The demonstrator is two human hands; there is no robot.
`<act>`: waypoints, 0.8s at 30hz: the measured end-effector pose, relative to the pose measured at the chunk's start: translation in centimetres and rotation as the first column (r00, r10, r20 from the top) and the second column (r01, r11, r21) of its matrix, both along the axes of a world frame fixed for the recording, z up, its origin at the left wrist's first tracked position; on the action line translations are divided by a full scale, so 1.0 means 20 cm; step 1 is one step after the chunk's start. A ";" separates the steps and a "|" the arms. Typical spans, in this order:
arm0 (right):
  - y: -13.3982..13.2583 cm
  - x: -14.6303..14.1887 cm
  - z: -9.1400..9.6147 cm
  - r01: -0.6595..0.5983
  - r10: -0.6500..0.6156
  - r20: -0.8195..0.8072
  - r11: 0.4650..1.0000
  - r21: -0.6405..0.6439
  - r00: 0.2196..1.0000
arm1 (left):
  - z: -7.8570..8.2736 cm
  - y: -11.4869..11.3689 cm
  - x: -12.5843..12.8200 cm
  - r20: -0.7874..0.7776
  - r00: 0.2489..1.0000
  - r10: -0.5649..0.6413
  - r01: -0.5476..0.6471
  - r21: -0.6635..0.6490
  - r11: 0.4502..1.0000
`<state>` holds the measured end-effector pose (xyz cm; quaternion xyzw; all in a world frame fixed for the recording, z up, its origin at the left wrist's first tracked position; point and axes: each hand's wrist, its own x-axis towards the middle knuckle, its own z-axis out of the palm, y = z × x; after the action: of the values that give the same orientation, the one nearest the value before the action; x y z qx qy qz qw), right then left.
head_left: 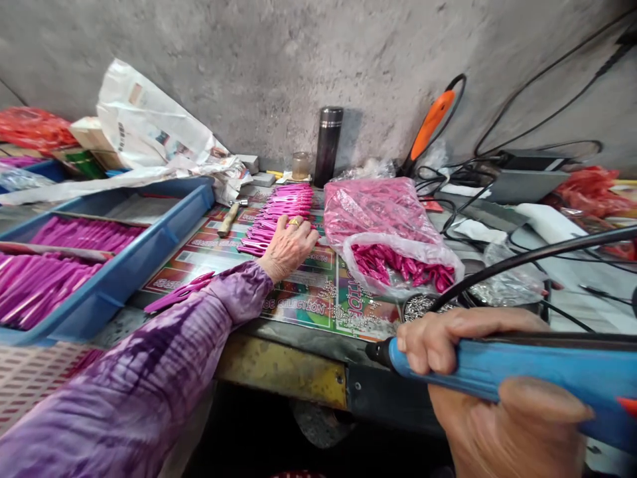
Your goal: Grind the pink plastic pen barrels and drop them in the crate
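Left hand [288, 249], in a purple tie-dye sleeve [149, 352] and wearing a gold ring [294, 222], lay palm down and loosely open, fingers resting on the near end of a row of pink plastic pieces [283, 209] at centre frame; no firm grip visible. The row ran up toward the concrete wall [249, 60] on a printed paper sheet [303, 299]. One loose pink piece [179, 295] lay just beside the left wrist. Right hand [497, 438], lower right, was closed around a blue-handled tool [547, 372], its black tip pointing left near the yellow-painted table edge [283, 372]. A thick black cable [537, 259] curved above that hand.

Left of the row sat a blue tray [189, 199] holding more pink pieces. Right of it lay a clear plastic bag [393, 272] full of pink pieces, with a small round tin [421, 307] of silver bits below it. A hammer [229, 216] lay near the tray. A dark thermos [327, 146] stood by the wall, and crumpled newspaper [149, 119] filled the upper left.
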<state>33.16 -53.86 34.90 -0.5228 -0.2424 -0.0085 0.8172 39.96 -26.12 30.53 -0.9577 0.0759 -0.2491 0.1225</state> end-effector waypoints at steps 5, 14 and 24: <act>0.02 0.02 -0.04 0.030 -0.031 0.061 0.999 0.019 0.998 | 0.00 0.03 -0.03 0.078 0.995 -0.060 0.066 -0.081 0.995; 0.04 0.04 -0.05 0.077 -0.079 0.047 0.996 0.046 0.996 | 0.05 -0.01 -0.14 0.188 0.978 -0.088 0.148 -0.334 0.931; 0.04 0.04 -0.04 0.068 -0.069 0.012 0.996 0.049 0.998 | 0.11 -0.17 -0.43 0.085 0.991 -0.100 0.108 -0.962 0.252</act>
<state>34.05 -52.97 34.02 -0.5108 -0.2297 -0.0460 0.8272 31.45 -29.49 32.67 -0.8265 -0.0286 -0.2543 -0.5014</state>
